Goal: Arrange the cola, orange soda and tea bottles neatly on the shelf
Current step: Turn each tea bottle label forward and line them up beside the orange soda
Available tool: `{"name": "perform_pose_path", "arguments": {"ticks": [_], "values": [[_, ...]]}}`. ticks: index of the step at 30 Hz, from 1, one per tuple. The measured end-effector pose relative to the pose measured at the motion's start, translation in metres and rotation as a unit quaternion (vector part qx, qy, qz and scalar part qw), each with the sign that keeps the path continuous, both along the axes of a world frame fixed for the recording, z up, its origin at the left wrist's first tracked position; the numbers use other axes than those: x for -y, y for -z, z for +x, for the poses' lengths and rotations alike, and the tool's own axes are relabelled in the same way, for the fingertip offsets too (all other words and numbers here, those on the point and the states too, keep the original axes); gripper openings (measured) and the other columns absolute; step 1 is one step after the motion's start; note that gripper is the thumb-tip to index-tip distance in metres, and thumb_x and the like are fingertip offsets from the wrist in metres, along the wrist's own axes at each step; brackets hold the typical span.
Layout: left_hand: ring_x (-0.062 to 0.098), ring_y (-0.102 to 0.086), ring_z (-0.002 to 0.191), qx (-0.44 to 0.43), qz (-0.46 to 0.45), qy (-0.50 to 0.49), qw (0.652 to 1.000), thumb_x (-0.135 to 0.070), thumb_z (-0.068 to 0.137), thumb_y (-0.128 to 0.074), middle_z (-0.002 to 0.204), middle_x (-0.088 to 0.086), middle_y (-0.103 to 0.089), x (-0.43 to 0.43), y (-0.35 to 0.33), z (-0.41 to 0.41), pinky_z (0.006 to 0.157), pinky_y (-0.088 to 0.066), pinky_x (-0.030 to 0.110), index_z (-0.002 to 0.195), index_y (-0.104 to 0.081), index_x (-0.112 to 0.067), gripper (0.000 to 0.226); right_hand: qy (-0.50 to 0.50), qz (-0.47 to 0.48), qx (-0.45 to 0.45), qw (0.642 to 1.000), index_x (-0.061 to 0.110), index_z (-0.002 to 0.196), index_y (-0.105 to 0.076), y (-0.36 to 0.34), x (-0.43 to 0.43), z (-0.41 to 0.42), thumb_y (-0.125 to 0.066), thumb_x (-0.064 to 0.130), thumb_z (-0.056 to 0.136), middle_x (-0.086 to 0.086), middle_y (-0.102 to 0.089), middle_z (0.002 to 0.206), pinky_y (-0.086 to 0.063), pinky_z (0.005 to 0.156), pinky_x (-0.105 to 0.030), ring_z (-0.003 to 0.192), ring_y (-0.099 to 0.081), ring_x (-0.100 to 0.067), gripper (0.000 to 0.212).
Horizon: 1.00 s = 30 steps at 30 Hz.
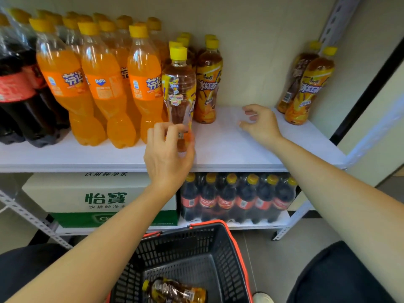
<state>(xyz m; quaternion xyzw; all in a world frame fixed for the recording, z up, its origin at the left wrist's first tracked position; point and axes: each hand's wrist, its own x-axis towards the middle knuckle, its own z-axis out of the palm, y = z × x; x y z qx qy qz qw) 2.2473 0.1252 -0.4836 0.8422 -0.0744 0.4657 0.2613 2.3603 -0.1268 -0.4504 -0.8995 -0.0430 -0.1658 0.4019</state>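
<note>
My left hand (168, 154) is clamped around the lower body of a tea bottle (179, 95), holding it upright at the front of the shelf (229, 149), just right of the orange sodas (105, 84) and in front of the tea row (207, 84) that runs toward the back wall. I cannot tell whether its base is already resting on the board or a little above it, since my fingers cover the bottom. My right hand (260, 125) holds nothing; its fingers are loosely curled and apart, hovering over or lightly resting on the bare middle of the shelf. Most of the work looks done: the colas (17, 88) stand at the far left, the orange sodas are packed in rows beside them, and tea follows on the right of those. What is left, as I judge it, is to seat this bottle squarely in line with its neighbours, then deal with the two tea bottles (306, 84) standing well apart at the far right, which leave a wide gap and probably belong with the rest. One more tea bottle (175, 291) lies on its side in the basket (231, 248) below me, so at least that one has yet to go up. The packs on the lower shelf seem to be stock, not mine to sort.
</note>
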Motion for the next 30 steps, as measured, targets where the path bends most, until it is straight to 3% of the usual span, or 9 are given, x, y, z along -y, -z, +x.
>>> {"name": "perform_pose_path", "arguments": {"ticks": [4,8,12,14,16,20,23,27,30], "values": [[0.021,-0.060,0.096,-0.060,0.138,0.131,0.980,-0.038,0.091,-0.070,0.107,-0.002,-0.069,0.017,0.007,-0.005,0.069,-0.046,0.034,0.106,-0.073,-0.021,0.023,0.160,-0.134,0.077,0.975,0.011,0.121,-0.069,0.005,0.066,-0.019,-0.073,0.022,0.089,-0.013,-0.066,0.124,-0.048,0.090,-0.040,0.115,-0.058,-0.035,0.034],[0.023,-0.062,0.103,-0.115,0.175,0.158,0.965,-0.047,0.090,-0.071,0.113,-0.006,-0.071,0.026,0.019,-0.002,0.082,-0.044,0.037,0.109,-0.074,-0.026,0.029,0.275,-0.045,0.066,0.958,0.000,0.129,-0.053,0.001,0.109,-0.015,-0.079,0.029,0.083,-0.022,-0.056,0.130,-0.044,0.094,-0.044,0.120,-0.054,-0.041,0.060],[0.025,-0.060,0.096,-0.090,0.175,0.142,0.970,-0.050,0.089,-0.067,0.106,-0.006,-0.070,0.025,0.026,0.005,0.075,-0.043,0.036,0.102,-0.074,-0.026,0.027,0.232,0.044,0.005,0.972,0.004,0.143,-0.041,-0.003,0.128,0.009,-0.090,0.032,0.074,-0.014,-0.057,0.141,-0.040,0.090,-0.024,0.128,-0.055,-0.030,0.089],[0.025,-0.060,0.095,-0.085,0.176,0.142,0.970,-0.051,0.089,-0.066,0.105,-0.007,-0.070,0.024,0.030,0.008,0.073,-0.044,0.036,0.101,-0.074,-0.027,0.028,0.193,0.092,0.000,0.977,0.006,0.140,-0.045,-0.004,0.132,0.022,-0.092,0.024,0.072,-0.010,-0.062,0.135,-0.045,0.090,-0.022,0.122,-0.061,-0.026,0.085],[0.024,-0.060,0.094,-0.082,0.174,0.146,0.970,-0.053,0.090,-0.065,0.104,-0.007,-0.070,0.023,0.033,0.011,0.071,-0.046,0.037,0.101,-0.075,-0.028,0.029,0.169,0.114,0.001,0.979,0.008,0.140,-0.048,-0.005,0.132,0.034,-0.092,0.016,0.073,-0.009,-0.064,0.134,-0.050,0.101,-0.031,0.120,-0.062,-0.022,0.080],[0.023,-0.059,0.094,-0.079,0.170,0.154,0.970,-0.056,0.091,-0.061,0.105,-0.008,-0.070,0.021,0.032,0.013,0.068,-0.048,0.038,0.102,-0.074,-0.028,0.032,0.196,0.136,0.017,0.971,0.005,0.135,-0.055,-0.002,0.131,0.052,-0.090,0.012,0.074,-0.012,-0.066,0.132,-0.051,0.103,-0.038,0.119,-0.065,-0.026,0.071],[0.022,-0.058,0.095,-0.084,0.174,0.161,0.968,-0.056,0.092,-0.060,0.105,-0.008,-0.069,0.020,0.031,0.012,0.068,-0.048,0.037,0.104,-0.074,-0.028,0.033,0.198,0.176,0.023,0.964,0.005,0.124,-0.059,0.000,0.130,0.053,-0.088,0.008,0.075,-0.011,-0.070,0.121,-0.055,0.096,-0.037,0.109,-0.068,-0.026,0.057],[0.021,-0.057,0.095,-0.094,0.175,0.159,0.967,-0.054,0.093,-0.064,0.107,-0.009,-0.069,0.020,0.028,0.011,0.066,-0.044,0.034,0.105,-0.073,-0.029,0.029,0.186,0.213,0.042,0.958,0.012,0.104,-0.040,0.002,0.116,0.033,-0.085,0.005,0.078,0.005,-0.056,0.091,-0.050,0.072,-0.023,0.086,-0.058,-0.016,0.052],[0.021,-0.057,0.096,-0.109,0.165,0.167,0.966,-0.050,0.092,-0.068,0.108,-0.008,-0.070,0.020,0.024,0.008,0.067,-0.043,0.033,0.106,-0.073,-0.029,0.026,0.138,0.233,0.037,0.962,0.010,0.114,-0.045,-0.001,0.098,0.007,-0.082,0.000,0.080,-0.001,-0.065,0.106,-0.054,0.078,-0.025,0.088,-0.065,-0.011,0.051]]}}
